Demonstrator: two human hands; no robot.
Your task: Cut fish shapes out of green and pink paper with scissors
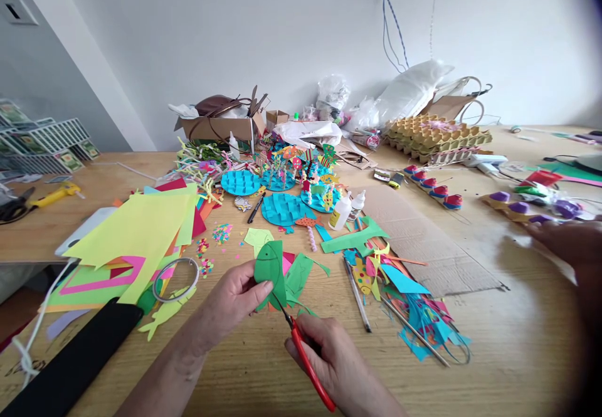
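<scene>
My left hand [239, 295] pinches a piece of green paper [270, 263] with a fish outline drawn on it. In my right hand [332, 351] is a pair of scissors [305, 357] with red handles, its blades at the lower edge of that paper. Just behind, another green paper piece [300, 277] with a drawn outline lies on the table. A pale green-yellow paper scrap [258, 237] rests beyond my left fingers. Right of the hands lie a pen [357, 295] and a yellow paper fish [362, 274] with red spots.
Coloured paper sheets [136, 229] and a tape roll [176, 280] lie left. Blue discs [289, 209] with paper decorations stand behind, beside white glue bottles [339, 213]. Flat cardboard [418, 241] and blue scraps [426, 326] lie right. Another person's hand [564, 241] is at the far right near painted egg-carton pieces [517, 207].
</scene>
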